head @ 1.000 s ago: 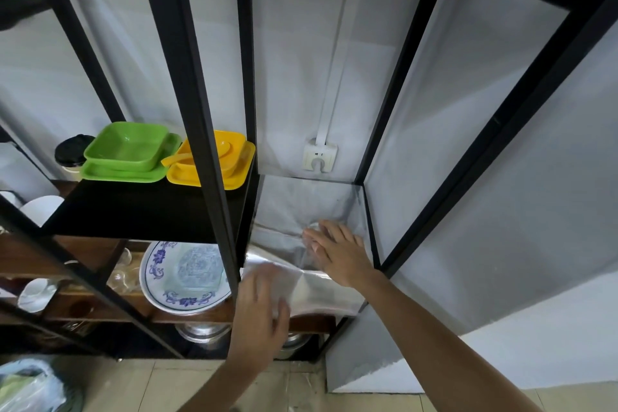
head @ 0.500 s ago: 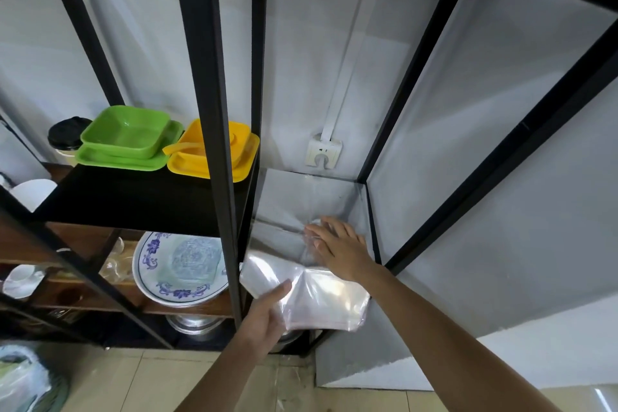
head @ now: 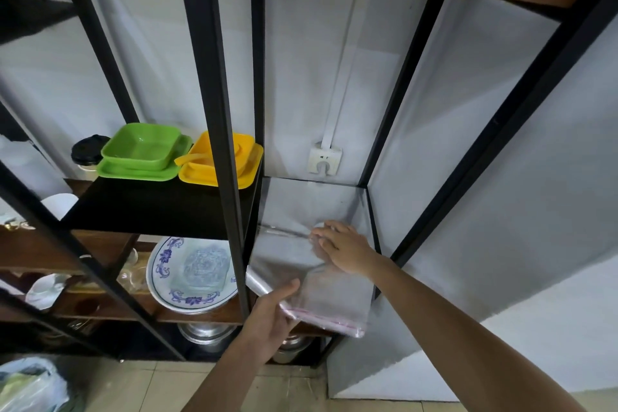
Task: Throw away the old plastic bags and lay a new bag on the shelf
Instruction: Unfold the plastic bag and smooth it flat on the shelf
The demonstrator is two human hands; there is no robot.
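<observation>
- One clear plastic bag [head: 321, 291] lies on the shelf [head: 301, 201] in the right-hand bay; its red-striped end overhangs the shelf's front edge.
- My right hand [head: 344, 249] lies flat on the bag near the shelf's right edge, palm down, fingers spread and pointing left, holding the film against the board.
- My left hand [head: 271, 321] is at the shelf's front-left corner, below and in front of the right hand. Its thumb sits on top of the bag and the fingers curl beneath, so it pinches the overhanging front-left part of the bag.
- The bag spans the gap between the two hands; a crease runs across it from the left post to my right fingertips.
- Count on the black shelf to the left: one green square dish set [head: 142, 152] and one yellow dish set [head: 222, 160], side by side at its back edge.
- One blue-patterned white plate [head: 192, 274] sits on the wooden shelf below.
- One filled plastic bag [head: 31, 385] rests on the floor at lower left.
</observation>
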